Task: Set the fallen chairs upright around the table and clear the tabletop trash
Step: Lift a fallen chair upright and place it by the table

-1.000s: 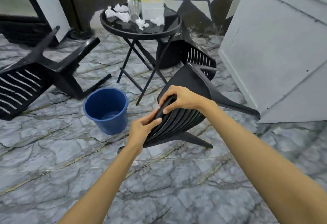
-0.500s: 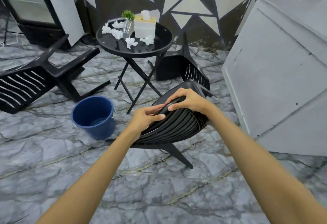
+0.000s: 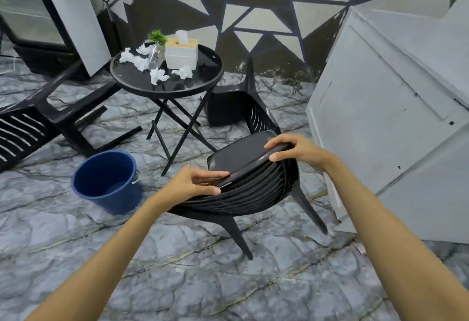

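Observation:
A black plastic chair [image 3: 253,188] stands nearly upright in front of me, its back toward me and its legs on the floor. My left hand [image 3: 195,183] grips the left end of its top rail and my right hand [image 3: 291,149] grips the right end. Beyond it stands a round black table [image 3: 203,84] with several crumpled white tissues [image 3: 157,75] on top. A second black chair [image 3: 33,120] lies on its side at the left. A third chair [image 3: 236,107] lies tipped behind the table's right side.
A blue bucket [image 3: 106,181] sits on the marble floor left of the held chair. On the table are a tissue box [image 3: 181,53] and a small plant in a glass jar [image 3: 157,49]. A large grey panel [image 3: 396,117] leans close on the right.
The chair in my hands has swung up from lying on its side to standing on its legs. My view has risen and pulled back with it.

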